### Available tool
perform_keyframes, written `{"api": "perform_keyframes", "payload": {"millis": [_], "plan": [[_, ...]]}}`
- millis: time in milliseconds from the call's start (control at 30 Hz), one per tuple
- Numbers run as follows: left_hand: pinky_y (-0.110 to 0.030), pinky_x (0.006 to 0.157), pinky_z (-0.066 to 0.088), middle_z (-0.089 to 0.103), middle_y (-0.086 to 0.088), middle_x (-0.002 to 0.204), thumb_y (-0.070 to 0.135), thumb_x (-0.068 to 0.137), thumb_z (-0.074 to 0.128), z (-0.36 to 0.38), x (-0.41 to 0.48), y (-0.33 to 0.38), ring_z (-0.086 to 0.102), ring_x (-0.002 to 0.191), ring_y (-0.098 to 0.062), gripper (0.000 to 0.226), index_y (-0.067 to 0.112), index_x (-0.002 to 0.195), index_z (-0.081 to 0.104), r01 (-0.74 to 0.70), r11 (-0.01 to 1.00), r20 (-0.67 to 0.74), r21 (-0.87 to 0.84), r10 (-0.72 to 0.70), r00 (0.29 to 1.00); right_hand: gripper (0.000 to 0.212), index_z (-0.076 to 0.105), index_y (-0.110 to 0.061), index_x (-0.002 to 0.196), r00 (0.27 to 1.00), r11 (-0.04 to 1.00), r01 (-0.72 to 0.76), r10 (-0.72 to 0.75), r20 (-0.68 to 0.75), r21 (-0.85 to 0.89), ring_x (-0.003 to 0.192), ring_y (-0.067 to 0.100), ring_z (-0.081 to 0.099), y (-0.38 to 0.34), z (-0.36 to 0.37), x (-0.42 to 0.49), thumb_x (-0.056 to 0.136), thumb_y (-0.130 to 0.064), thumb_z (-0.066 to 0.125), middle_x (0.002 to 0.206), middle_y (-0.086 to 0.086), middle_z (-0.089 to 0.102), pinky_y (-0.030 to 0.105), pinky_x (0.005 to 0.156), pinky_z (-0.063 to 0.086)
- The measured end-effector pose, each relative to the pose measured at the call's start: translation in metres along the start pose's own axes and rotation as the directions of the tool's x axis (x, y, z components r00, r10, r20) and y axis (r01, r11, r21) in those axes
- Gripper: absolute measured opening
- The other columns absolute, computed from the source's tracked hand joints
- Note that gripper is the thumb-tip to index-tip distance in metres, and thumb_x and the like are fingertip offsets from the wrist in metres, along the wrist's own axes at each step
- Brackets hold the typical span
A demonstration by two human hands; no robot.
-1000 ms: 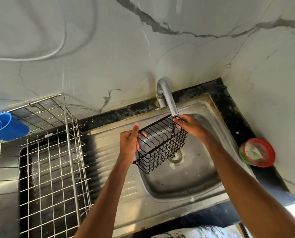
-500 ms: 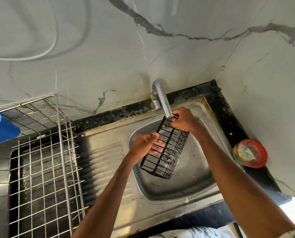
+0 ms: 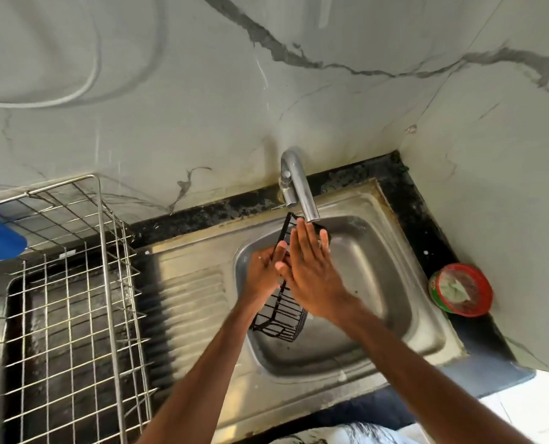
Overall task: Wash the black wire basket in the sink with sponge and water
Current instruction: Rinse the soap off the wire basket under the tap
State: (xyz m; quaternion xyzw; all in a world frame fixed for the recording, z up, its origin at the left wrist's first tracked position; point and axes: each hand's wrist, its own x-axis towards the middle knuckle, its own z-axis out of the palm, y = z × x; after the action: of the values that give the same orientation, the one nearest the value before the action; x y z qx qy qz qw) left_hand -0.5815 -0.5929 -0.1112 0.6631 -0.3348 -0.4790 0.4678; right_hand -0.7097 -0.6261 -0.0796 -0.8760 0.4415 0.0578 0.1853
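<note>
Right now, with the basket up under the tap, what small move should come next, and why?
Probably slide the right hand down the black wire basket, rubbing its wires. That hand lies flat against it just below the faucet, while the left hand holds it over the sink.

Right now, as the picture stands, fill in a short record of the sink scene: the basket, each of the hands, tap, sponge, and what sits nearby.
basket: black wire basket tilted on end over the sink basin, top corner under the tap
left: left hand holds the basket's side
right: right hand flat, fingers straight, against the opposite side
sponge: none in view
water: flow cannot be told
nearby: wire dish rack left of the basin; red-rimmed tub on the counter to the right
</note>
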Motion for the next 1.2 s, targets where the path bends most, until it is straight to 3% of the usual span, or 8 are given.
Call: {"api": "perform_keyframes", "payload": {"millis": [167, 300, 433, 567, 733, 900, 1000, 1200], "plan": [[-0.030, 0.045, 0.046, 0.062, 0.007, 0.053, 0.020, 0.108, 0.054, 0.005, -0.020, -0.015, 0.058, 0.047, -0.012, 0.049, 0.028, 0.063, 0.069, -0.041, 0.999, 0.013, 0.010, 0.041, 0.999, 0.092, 0.011, 0.005, 0.157, 0.989, 0.993, -0.117, 0.118, -0.084, 0.017, 0.153, 0.036, 0.018, -0.007, 0.006, 0.010, 0.099, -0.065, -0.004, 0.162, 0.027, 0.019, 0.048, 0.125, 0.017], [-0.026, 0.039, 0.052, 0.067, -0.008, 0.053, 0.027, 0.106, 0.055, 0.012, -0.035, -0.012, 0.071, 0.048, -0.024, 0.046, -0.002, 0.072, 0.065, 0.031, 0.999, 0.058, 0.014, -0.032, 0.998, 0.092, 0.057, -0.008, 0.126, 0.955, 0.913, -0.297, 0.288, 0.077, 0.279, 0.107, 0.036, 0.067, 0.016, -0.021, 0.040, 0.094, -0.076, 0.004, 0.106, 0.016, 0.069, 0.044, 0.088, 0.054], [-0.032, 0.035, 0.049, 0.066, -0.015, 0.056, 0.036, 0.106, 0.056, 0.010, -0.044, -0.011, 0.072, 0.050, -0.025, 0.054, -0.005, 0.072, 0.062, 0.023, 0.994, 0.025, 0.105, -0.026, 0.999, 0.095, 0.048, -0.016, 0.148, 0.869, 0.672, -0.431, 0.129, 0.478, 0.603, 0.147, 0.031, 0.034, 0.044, -0.029, 0.064, 0.092, -0.079, 0.002, 0.158, 0.010, 0.039, 0.051, 0.118, 0.026], [-0.026, 0.032, 0.044, 0.064, -0.014, 0.055, 0.037, 0.106, 0.056, 0.005, -0.047, -0.011, 0.073, 0.051, -0.023, 0.051, 0.002, 0.069, 0.061, -0.025, 0.985, 0.043, 0.170, 0.018, 0.999, 0.074, 0.046, -0.025, 0.150, 0.800, 0.569, -0.543, 0.128, 0.586, 0.618, 0.151, 0.029, 0.022, 0.059, -0.025, 0.067, 0.100, -0.069, 0.015, 0.165, 0.008, 0.024, 0.051, 0.122, 0.016], [-0.023, 0.033, 0.044, 0.063, -0.009, 0.055, 0.044, 0.103, 0.055, 0.003, -0.042, -0.010, 0.073, 0.053, -0.026, 0.056, -0.001, 0.071, 0.060, 0.025, 0.994, -0.045, 0.105, -0.020, 0.999, 0.068, 0.034, -0.021, 0.156, 0.855, 0.588, -0.454, 0.076, 0.513, 0.669, 0.151, 0.028, 0.024, 0.043, -0.038, 0.066, 0.104, -0.062, 0.022, 0.165, 0.007, 0.025, 0.048, 0.121, 0.018], [-0.024, 0.034, 0.047, 0.064, -0.007, 0.050, 0.046, 0.104, 0.053, -0.002, -0.031, -0.013, 0.073, 0.053, -0.029, 0.052, 0.010, 0.067, 0.060, 0.064, 0.994, -0.117, 0.091, -0.053, 0.992, 0.049, 0.040, -0.003, 0.147, 0.953, 0.796, -0.188, 0.007, 0.302, 0.576, 0.137, 0.038, 0.046, 0.023, -0.049, 0.039, 0.109, -0.034, 0.038, 0.149, 0.025, 0.046, 0.052, 0.112, 0.040], [-0.024, 0.034, 0.046, 0.064, -0.008, 0.051, 0.045, 0.105, 0.053, -0.004, -0.028, -0.012, 0.073, 0.054, -0.029, 0.052, 0.010, 0.068, 0.059, 0.074, 0.995, -0.120, 0.060, -0.066, 0.991, 0.056, 0.025, -0.013, 0.158, 0.985, 0.839, -0.109, 0.020, 0.170, 0.533, 0.148, 0.027, 0.034, 0.025, -0.045, 0.014, 0.107, -0.027, 0.044, 0.162, 0.011, 0.031, 0.041, 0.119, 0.031], [-0.033, 0.039, 0.053, 0.070, -0.006, 0.060, 0.047, 0.105, 0.053, 0.011, -0.023, -0.009, 0.074, 0.054, -0.025, 0.046, 0.013, 0.076, 0.065, -0.010, 0.988, 0.000, 0.157, 0.010, 1.000, 0.082, 0.036, -0.029, 0.153, 0.916, 0.646, -0.397, 0.322, 0.238, 0.652, 0.138, 0.031, 0.047, 0.039, -0.038, -0.002, 0.089, -0.081, 0.041, 0.152, 0.009, 0.048, 0.047, 0.112, 0.039]]}}
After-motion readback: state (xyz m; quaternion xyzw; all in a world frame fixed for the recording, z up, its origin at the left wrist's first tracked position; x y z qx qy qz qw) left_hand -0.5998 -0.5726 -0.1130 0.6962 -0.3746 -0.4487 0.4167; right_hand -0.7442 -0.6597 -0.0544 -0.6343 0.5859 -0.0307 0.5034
